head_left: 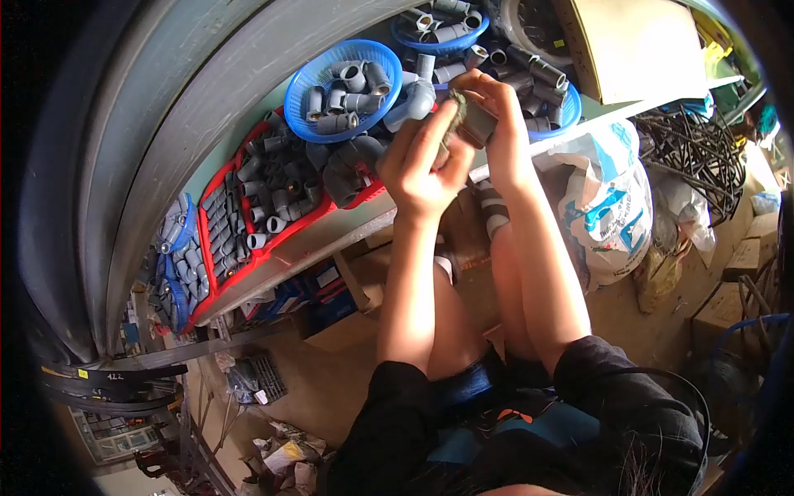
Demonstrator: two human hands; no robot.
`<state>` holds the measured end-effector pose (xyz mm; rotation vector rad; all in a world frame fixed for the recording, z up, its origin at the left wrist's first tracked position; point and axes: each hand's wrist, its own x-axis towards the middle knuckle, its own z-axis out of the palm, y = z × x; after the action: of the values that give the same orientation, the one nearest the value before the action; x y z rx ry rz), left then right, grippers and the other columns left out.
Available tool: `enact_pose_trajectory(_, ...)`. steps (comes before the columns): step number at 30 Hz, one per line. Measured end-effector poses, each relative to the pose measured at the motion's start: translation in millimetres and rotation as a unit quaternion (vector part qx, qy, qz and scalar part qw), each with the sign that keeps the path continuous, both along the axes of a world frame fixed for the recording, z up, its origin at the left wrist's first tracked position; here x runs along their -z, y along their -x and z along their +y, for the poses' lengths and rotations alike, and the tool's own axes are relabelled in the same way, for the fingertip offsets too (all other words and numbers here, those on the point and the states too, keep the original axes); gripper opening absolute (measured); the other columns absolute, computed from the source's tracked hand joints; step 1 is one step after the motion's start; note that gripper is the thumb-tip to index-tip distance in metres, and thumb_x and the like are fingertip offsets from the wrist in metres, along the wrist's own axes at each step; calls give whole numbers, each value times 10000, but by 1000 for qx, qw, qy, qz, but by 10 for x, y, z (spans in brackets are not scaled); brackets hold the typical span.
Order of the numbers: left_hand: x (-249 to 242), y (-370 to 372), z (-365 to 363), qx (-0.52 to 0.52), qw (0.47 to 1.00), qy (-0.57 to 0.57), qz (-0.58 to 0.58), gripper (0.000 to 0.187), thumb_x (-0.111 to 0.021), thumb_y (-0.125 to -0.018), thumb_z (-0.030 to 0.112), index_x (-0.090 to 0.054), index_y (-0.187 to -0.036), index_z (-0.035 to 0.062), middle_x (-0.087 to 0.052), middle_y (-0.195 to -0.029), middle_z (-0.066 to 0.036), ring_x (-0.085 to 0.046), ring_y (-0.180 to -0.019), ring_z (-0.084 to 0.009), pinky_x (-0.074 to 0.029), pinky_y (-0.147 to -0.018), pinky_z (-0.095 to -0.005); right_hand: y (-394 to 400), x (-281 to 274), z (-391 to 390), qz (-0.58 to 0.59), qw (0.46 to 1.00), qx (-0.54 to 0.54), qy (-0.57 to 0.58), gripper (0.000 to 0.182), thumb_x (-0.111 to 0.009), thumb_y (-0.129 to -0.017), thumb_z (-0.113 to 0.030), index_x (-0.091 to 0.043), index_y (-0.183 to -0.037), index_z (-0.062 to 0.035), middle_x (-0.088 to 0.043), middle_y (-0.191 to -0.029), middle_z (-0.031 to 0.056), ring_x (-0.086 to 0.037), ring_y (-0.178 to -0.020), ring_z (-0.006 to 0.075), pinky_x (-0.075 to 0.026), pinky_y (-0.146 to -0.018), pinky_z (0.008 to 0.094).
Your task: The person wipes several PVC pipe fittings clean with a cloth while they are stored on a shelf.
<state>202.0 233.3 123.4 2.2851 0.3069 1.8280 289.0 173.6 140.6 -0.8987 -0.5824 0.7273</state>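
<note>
My left hand (426, 165) pinches a greenish, crumpled cloth or pad (456, 116) against the end of a dark grey pipe fitting (477, 124). The fitting sits in my right hand (504, 116), whose fingers wrap round its far side. Both hands are close together above the shelf edge. Just left of them is a blue basket (298, 116) of grey fittings, with a larger grey elbow piece (420, 97) between the basket and my hands. Behind my right hand, another blue basket (571, 112) holds darker pipe pieces.
A red tray (281, 240) of small grey fittings lies to the left on the shelf. Another blue basket (451, 45) and a cardboard box (633, 50) are at the back. White plastic bags (608, 215) stand at the right, near a tangle of dark rods (703, 157).
</note>
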Motion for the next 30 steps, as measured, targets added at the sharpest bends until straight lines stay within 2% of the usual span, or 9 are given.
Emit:
enact_pose_trajectory(7, -163, -9, -114, 53, 995, 30, 83, 272, -593, -748, 9, -653, -1013, -9, -646, -780, -118, -634, -670, -241, -500, -607, -325, -111, 67, 64, 23, 999, -28, -36, 504, -350, -919, -517, -554, -928, -56, -547, -807, 17, -505, -750, 102, -386, -736, 240)
enact_pose_trajectory(12, -78, -37, -13, 36, 999, 12, 1, 321, -629, -687, 19, -671, -1003, 58, -590, -674, -67, -572, -528, -205, -462, -481, -319, -103, 8, -9, 60, 995, -68, -49, 556, -308, -903, -569, -560, -904, -73, -597, -883, 45, -548, -808, 128, -415, -767, 258)
enact_pose_trajectory(16, -70, -74, -156, 79, 996, 4, 49, 312, -652, -662, 58, -683, -970, 94, -599, -693, -61, -594, -539, -206, -485, -499, -309, -141, 6, 37, 90, 989, -90, -82, 743, -185, -858, -732, -530, -771, -80, -550, -704, 1, -489, -635, 87, -370, -566, 204)
enact_pose_trajectory(19, -104, -99, -36, 25, 999, 28, 23, 305, -649, -691, 39, -672, -993, 75, -583, -668, -70, -561, -510, -204, -459, -475, -307, -164, 34, 2, 18, 997, -60, -40, 798, -176, -852, -746, -541, -861, -35, -561, -778, 26, -520, -705, 128, -420, -679, 234)
enact_pose_trajectory(20, -118, -38, -64, 15, 996, 74, 47, 254, -583, -754, -8, -656, -997, -19, -676, -849, -153, -657, -709, -249, -518, -644, -310, -129, 4, -9, -20, 999, -29, -18, 811, -160, -852, -748, -548, -861, -35, -561, -782, 17, -518, -706, 120, -413, -691, 231)
enact_pose_trajectory(23, -30, 20, -155, 2, 998, 35, 54, 270, -580, -728, 2, -660, -985, -18, -655, -770, -124, -646, -655, -234, -512, -597, -313, -196, 54, -26, -47, 996, -64, -34, 847, -126, -844, -758, -555, -835, -28, -570, -768, 28, -528, -726, 116, -396, -696, 224)
enact_pose_trajectory(24, -17, -80, -165, 46, 999, -26, -7, 325, -665, -662, 80, -675, -987, 79, -571, -654, -48, -521, -483, -196, -444, -457, -322, -209, 41, -29, -53, 995, -74, -39, 856, -120, -840, -763, -556, -829, -27, -572, -763, 30, -529, -731, 116, -394, -692, 222)
enact_pose_trajectory(27, -14, -91, -252, 45, 996, -56, 49, 353, -673, -642, 93, -681, -992, 141, -562, -655, -30, -546, -501, -182, -442, -459, -310, -205, 15, -75, -57, 997, -48, -25, 891, -60, -856, -741, -587, -780, -26, -573, -723, 26, -515, -717, 121, -387, -700, 243)
enact_pose_trajectory(30, 45, -108, -81, -4, 999, 37, 10, 326, -665, -653, 76, -675, -977, 110, -558, -644, -37, -555, -502, -191, -449, -461, -322, -178, 19, -95, -75, 997, -29, -6, 884, -77, -877, -719, -605, -777, -17, -595, -745, 42, -526, -741, 135, -403, -734, 277)
